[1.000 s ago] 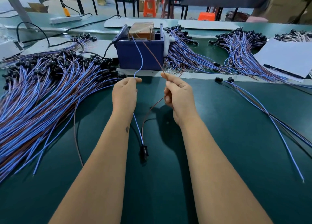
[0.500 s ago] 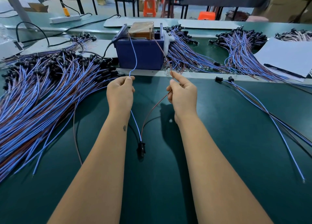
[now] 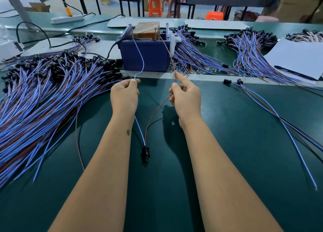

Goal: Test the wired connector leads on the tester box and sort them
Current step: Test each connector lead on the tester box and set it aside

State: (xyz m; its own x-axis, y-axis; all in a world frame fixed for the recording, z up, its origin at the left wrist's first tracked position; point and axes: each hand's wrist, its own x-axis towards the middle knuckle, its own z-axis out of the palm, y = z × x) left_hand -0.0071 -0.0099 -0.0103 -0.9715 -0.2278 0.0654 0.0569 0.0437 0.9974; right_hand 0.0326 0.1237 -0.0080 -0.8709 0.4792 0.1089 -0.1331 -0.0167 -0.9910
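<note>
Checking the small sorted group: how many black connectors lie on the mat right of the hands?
2: one black connector at the mat's far edge, the other just right of it.

A blue lead [image 3: 139, 56] is pinched by the left hand [image 3: 124, 96], a brown lead [image 3: 167, 51] by the right hand [image 3: 186, 98]; both are run toward the tester box [image 3: 146, 55] at twelve o'clock.

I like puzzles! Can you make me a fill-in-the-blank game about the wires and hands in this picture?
1. The left hand pinches the ____ wire.
2. The right hand pinches the ____ wire.
3. Both wires lead up to the tester box, which is dark ____.
4. The black connector hangs between the two ____.

Missing words: blue; brown; blue; arms
</note>
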